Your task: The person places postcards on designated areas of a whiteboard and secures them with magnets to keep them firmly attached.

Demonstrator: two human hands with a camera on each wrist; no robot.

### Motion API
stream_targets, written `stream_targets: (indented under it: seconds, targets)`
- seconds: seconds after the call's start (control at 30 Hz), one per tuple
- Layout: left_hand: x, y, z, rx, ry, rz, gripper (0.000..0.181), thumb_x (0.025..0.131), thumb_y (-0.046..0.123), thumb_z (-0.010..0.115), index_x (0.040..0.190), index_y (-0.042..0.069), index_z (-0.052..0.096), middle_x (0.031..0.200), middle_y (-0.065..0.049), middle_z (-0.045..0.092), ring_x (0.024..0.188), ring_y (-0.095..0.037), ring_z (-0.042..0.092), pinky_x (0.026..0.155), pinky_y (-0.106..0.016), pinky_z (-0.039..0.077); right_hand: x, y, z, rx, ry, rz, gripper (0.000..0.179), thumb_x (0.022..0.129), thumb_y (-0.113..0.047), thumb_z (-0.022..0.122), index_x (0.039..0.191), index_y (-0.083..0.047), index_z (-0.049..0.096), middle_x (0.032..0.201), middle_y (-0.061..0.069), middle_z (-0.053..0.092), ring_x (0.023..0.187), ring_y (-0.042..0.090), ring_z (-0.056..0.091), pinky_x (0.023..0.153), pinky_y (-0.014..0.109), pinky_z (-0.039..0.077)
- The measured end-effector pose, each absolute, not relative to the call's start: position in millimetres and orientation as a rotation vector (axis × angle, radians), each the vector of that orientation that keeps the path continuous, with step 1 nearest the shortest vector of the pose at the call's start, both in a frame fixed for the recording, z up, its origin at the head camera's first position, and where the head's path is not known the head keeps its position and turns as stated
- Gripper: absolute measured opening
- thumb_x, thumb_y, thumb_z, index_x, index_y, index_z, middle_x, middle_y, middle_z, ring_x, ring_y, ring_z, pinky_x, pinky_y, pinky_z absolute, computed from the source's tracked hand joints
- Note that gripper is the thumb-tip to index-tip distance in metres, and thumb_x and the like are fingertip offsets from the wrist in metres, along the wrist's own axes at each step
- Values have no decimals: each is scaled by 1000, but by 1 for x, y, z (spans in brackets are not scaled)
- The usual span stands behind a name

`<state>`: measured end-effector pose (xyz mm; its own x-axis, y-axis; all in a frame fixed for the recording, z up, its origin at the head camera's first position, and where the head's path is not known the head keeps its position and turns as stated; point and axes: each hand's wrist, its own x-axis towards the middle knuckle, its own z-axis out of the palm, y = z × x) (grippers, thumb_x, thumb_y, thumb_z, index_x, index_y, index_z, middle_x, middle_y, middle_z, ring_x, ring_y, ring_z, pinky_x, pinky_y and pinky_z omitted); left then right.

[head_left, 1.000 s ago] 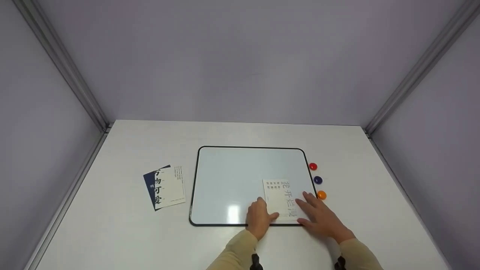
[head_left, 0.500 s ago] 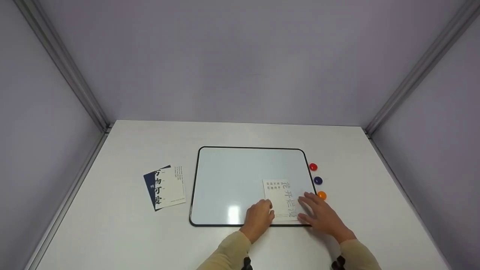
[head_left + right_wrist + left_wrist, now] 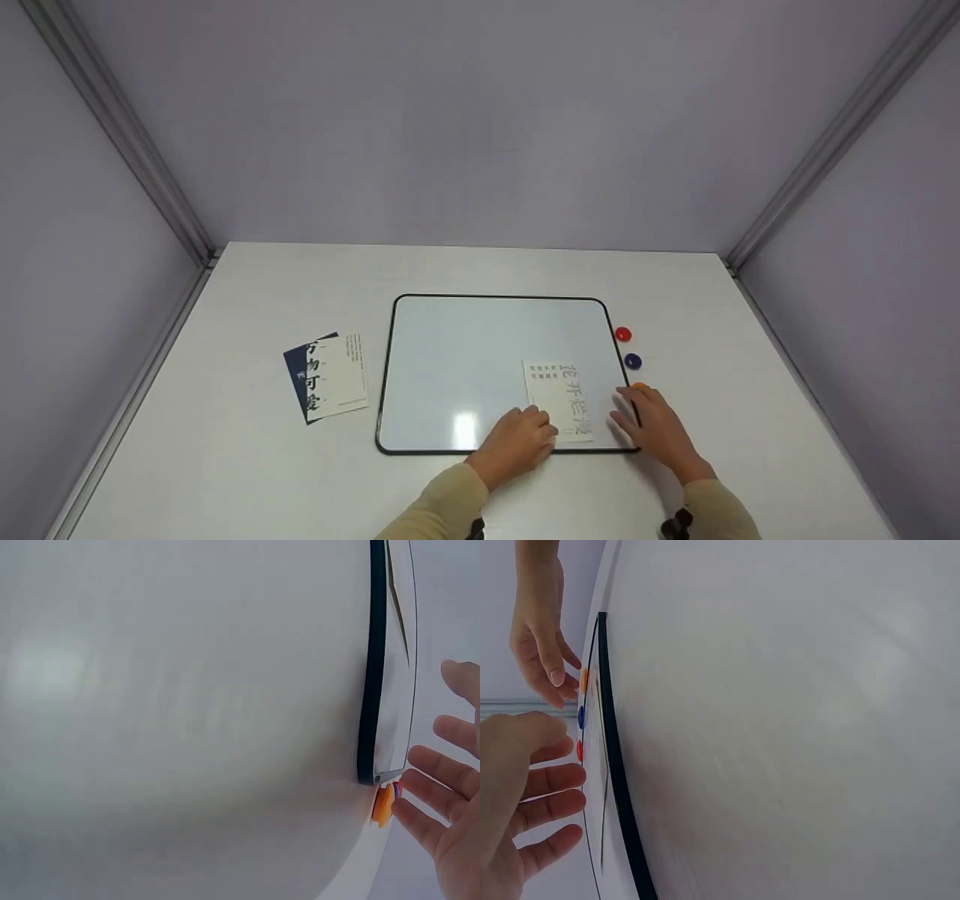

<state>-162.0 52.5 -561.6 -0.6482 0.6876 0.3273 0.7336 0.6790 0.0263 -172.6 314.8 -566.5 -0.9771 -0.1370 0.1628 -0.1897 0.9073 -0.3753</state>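
A cream postcard with grey Chinese characters [image 3: 550, 390] lies on the lower right of a black-framed whiteboard [image 3: 450, 352]. My left hand [image 3: 517, 441] is over the card's lower left corner, its fingers loosely bent and apart in the left wrist view, holding nothing. At the board's right edge, my right hand [image 3: 660, 435] has its fingers spread beside an orange round magnet [image 3: 384, 805]. The hand partly covers this magnet in the head view. Just beyond it sit a dark blue magnet [image 3: 633, 361] and a red magnet [image 3: 623, 334].
Left of the board, a cream card with black characters [image 3: 337, 379] overlaps a dark blue card [image 3: 295, 367] on the white table [image 3: 225, 450]. Grey panels [image 3: 480, 135] enclose the table at the back and sides.
My right hand has moved right, off the postcard's side and over to the orange magnet. My left hand has shifted slightly, its fingers now over the card's lower left corner.
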Motion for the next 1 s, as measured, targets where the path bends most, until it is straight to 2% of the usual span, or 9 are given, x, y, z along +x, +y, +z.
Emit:
stream_targets:
  seconds: [0.23,0.4,0.53,0.63,1.0]
  targets:
    - [-159,46,-563,-1190,-2684,-169,24,90,38,64,109,23,69,111,9,67,103,-7,61,83,-23,50,-176,322,-570,209,-2868,555,36,84,-14,72,116,-1,64,106,15,63,99,28,59,90,49,53]
    - [-158,44,-565,-1221,-2724,-173,33,91,40,62,119,23,64,125,7,64,118,-9,59,97,-28,51,-181,330,-573,108,-2871,661,33,86,-13,70,115,0,64,99,14,61,93,26,59,85,46,55]
    - [-158,43,-566,-1234,-2809,-136,40,93,43,57,129,25,59,138,7,58,129,-11,54,106,-31,48,-184,338,-574,26,-2934,731,34,90,-16,65,119,0,62,97,13,59,88,23,56,77,38,53]
    - [-158,42,-568,-1242,-2845,-77,42,94,46,54,132,27,56,143,7,53,133,-11,51,109,-32,45,-186,343,-574,-2,-2966,750,35,91,-17,64,121,1,61,95,13,59,86,21,54,73,32,47]
    - [-156,42,-565,-1256,-2903,-127,44,94,45,54,133,24,56,147,4,50,137,-14,48,112,-34,43,-188,351,-572,-114,-3017,826,41,91,-14,63,128,1,55,92,11,56,82,20,48,69,26,41]
